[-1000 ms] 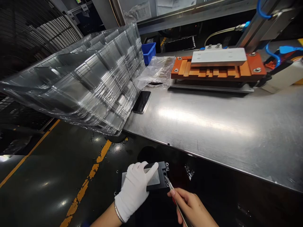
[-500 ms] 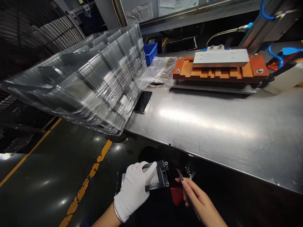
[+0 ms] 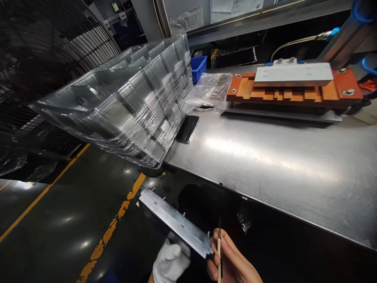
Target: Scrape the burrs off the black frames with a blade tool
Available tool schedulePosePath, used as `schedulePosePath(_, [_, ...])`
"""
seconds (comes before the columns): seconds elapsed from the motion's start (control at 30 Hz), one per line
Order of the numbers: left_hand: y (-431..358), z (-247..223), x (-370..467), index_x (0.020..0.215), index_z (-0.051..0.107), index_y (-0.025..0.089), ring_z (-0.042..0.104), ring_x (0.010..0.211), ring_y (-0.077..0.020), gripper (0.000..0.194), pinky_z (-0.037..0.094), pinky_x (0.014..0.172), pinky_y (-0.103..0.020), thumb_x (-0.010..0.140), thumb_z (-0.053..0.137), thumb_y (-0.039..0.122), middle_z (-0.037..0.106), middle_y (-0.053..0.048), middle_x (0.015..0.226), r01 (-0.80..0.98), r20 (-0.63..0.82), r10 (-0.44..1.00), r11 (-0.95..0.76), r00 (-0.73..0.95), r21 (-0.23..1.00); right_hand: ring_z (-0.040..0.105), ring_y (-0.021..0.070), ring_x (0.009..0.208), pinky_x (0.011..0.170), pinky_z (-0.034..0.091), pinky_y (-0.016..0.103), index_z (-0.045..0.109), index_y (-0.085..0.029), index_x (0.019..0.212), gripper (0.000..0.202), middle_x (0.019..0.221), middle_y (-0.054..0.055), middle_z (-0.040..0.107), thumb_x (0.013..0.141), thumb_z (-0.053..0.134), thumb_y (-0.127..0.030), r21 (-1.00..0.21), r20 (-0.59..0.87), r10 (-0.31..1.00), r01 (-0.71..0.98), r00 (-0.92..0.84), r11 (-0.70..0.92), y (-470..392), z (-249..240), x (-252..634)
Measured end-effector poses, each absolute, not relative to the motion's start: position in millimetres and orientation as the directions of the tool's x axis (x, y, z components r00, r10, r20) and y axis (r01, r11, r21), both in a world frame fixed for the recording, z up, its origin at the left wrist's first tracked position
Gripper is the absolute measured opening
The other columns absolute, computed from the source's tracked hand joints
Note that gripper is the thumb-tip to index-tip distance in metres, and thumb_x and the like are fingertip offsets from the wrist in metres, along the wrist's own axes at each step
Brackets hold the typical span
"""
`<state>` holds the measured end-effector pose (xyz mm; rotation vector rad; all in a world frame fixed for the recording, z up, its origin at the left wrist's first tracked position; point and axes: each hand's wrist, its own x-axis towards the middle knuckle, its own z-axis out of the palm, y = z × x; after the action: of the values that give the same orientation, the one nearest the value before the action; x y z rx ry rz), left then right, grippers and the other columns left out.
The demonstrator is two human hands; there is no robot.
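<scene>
"Held the metal part how?"

"Tilted in the air, in front of the surface. Gripped, as far as blur allowed telling, from below with the gloved left hand. Farther right, likewise in front of the surface, pinched a slim tool, tip up, in the bare right hand."

"Needed what?"

"Probably a firm left grip, and a tool tip pointed away from the glove."

"Noticed what else?"

"Left of the surface, saw a wire guard and a worn yellow floor line. At the surface's left end, saw stacked clear trays. On the surface, saw a phone, then an orange fixture toward the back."
</scene>
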<state>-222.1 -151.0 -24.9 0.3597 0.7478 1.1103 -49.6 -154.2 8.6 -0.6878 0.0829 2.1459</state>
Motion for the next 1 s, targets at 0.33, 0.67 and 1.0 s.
schedulePosePath(0.33, [-139, -3, -206, 0.060, 0.064, 0.014, 0.036, 0.045, -0.0022, 0.030, 0.039, 0.050, -0.014, 0.074, 0.079, 0.035, 0.034, 0.008, 0.047, -0.685, -0.435, 0.813, 0.570, 0.387, 0.454, 0.051, 0.0167, 0.066, 0.062, 0.039, 0.029, 0.058, -0.030, 0.095, 0.036, 0.074, -0.003, 0.057, 0.090, 0.046, -0.064, -0.924, -0.371, 0.848, 0.239, -0.377, -0.298, -133, 22, 0])
schedulePosePath(0.67, [-140, -2, -204, 0.080, 0.072, 0.011, 0.048, 0.054, -0.0085, 0.030, 0.044, 0.060, -0.023, 0.076, 0.074, 0.040, 0.051, 0.002, 0.056, -0.604, -0.419, 0.799, 0.601, 0.432, 0.523, 0.048, 0.0115, 0.059, 0.053, 0.035, 0.022, 0.052, -0.025, 0.076, 0.041, 0.069, -0.006, 0.053, 0.077, 0.068, -0.062, -0.910, -0.332, 0.806, 0.391, -0.489, -0.137, -122, 23, 1])
schedulePosePath(1.0, [-141, -4, -199, 0.076, 0.068, 0.013, 0.043, 0.054, -0.0080, 0.026, 0.041, 0.057, -0.020, 0.073, 0.077, 0.037, 0.040, 0.005, 0.052, -0.663, -0.408, 0.797, 0.599, 0.445, 0.448, 0.050, 0.0113, 0.055, 0.049, 0.033, 0.023, 0.045, -0.023, 0.065, 0.045, 0.062, -0.006, 0.052, 0.073, 0.078, -0.052, -0.915, -0.218, 0.851, 0.404, -0.478, -0.007, -123, 21, 0])
